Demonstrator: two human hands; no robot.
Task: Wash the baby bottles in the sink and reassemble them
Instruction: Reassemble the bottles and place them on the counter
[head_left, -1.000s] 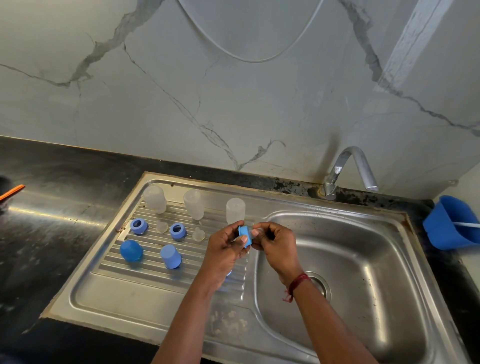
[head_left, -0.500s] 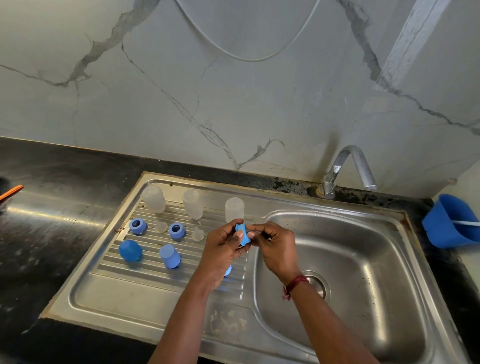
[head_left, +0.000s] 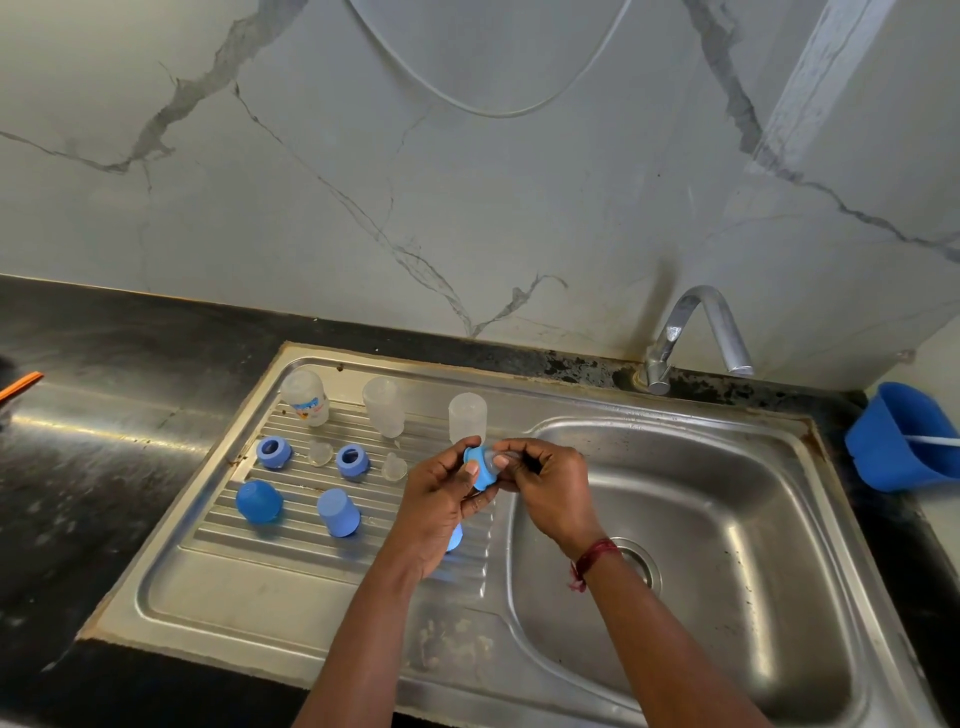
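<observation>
Far left, an orange stick (head_left: 21, 384) lies on the black counter (head_left: 104, 467), cut off by the frame edge.

On the steel drainboard (head_left: 218, 587), the parts sit in rows:
- **Back row:** printed bottle (head_left: 305, 397), plain bottle (head_left: 384, 407), third bottle (head_left: 467, 418); all clear and standing.
- **Mid row:** blue ring (head_left: 274, 452), loose teat (head_left: 320, 453), second ring (head_left: 352, 461), second loose teat (head_left: 395, 466).
- **Front row:** round blue cap (head_left: 258, 501) and tilted blue cap (head_left: 338, 513), apart.

Over the drainboard's right edge, the left hand (head_left: 441, 514) grips a held ring (head_left: 480, 467) btw thumb and curled fingers. A hidden cap (head_left: 454, 538) peeks out below that hand. The right hand (head_left: 550, 486) pinches a held teat (head_left: 501, 458) w/ its fingertips against the ring's opening; can't tell if it's seated. A red thread (head_left: 592, 561) circles the right wrist.

Right of the hands is the basin (head_left: 753, 519) w/ drain (head_left: 644, 566); the tap (head_left: 691, 332) stands behind it. Far right, a blue tub (head_left: 898, 439) sits on the counter.
</observation>
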